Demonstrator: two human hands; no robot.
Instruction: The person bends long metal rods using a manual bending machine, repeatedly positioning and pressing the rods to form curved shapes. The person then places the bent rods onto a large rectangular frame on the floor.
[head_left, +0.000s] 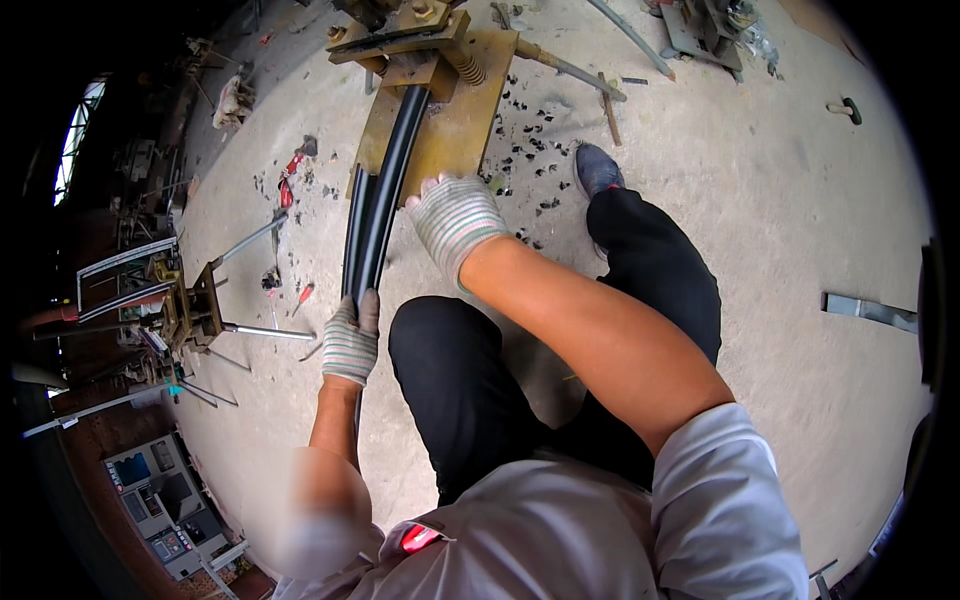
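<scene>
Two long black profile strips lie side by side. One strip (pixel 402 150) runs up into the punch press (pixel 412 62) at the top, and the shorter-reaching strip (pixel 357 230) lies to its left. My left hand (pixel 350 340), in a striped knit glove, is closed around the strips lower down, with its thumb along them. My right hand (pixel 455 222), in a matching glove with bare fingertips, is by the front edge of the press's yellowish metal plate (pixel 478 105), just right of the longer strip. Its fingers are curled, and whatever they may grip is hidden beneath them.
Small black offcuts (pixel 530 150) litter the concrete right of the plate, near my shoe (pixel 597 170). A metal leg or bar (pixel 570 68) juts out from the press. Another metal stand (pixel 200 305) is at left, with a red-handled tool (pixel 304 294) beside it. A hammer (pixel 848 109) lies far right.
</scene>
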